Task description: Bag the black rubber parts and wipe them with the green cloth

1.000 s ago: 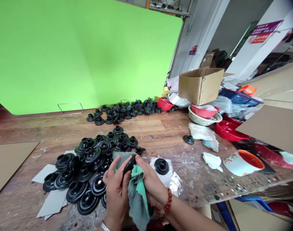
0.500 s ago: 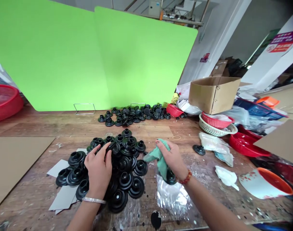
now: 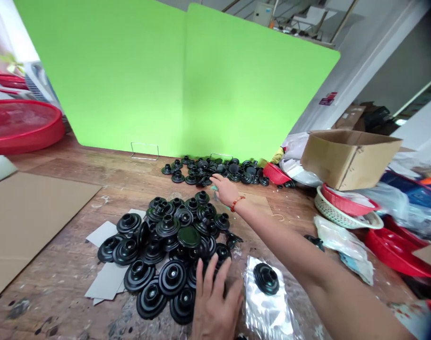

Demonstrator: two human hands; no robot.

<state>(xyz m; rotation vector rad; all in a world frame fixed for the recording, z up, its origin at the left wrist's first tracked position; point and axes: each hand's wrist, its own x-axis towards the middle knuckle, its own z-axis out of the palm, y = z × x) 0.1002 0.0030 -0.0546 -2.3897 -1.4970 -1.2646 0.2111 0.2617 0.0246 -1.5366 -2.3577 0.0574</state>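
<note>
My left hand (image 3: 217, 302) is at the front right edge of a near pile of black round stepped discs (image 3: 173, 274). Its fingers are stretched out and apart, touching or just over the discs, with nothing seen in them. My right arm reaches across to the far pile of similar discs (image 3: 204, 166). The right hand (image 3: 225, 190) is at that pile's front edge, and a bit of green cloth (image 3: 214, 188) shows under its fingers; the rest is hidden. A single black disc (image 3: 266, 278) lies on a clear plastic bag (image 3: 268, 311) to the right of my left hand.
Grey card sheets (image 3: 104, 283) lie under the near pile, with cardboard (image 3: 34, 222) at left. On the right stand a carton (image 3: 346, 158), a cream basket (image 3: 329, 210) and red bowls (image 3: 396, 250). A green panel (image 3: 130, 85) closes off the back.
My right hand has moved forward to the far pile with the cloth, uncovering the disc on the plastic bag. My left hand has left the pile's middle for its front right. The view has turned left.
</note>
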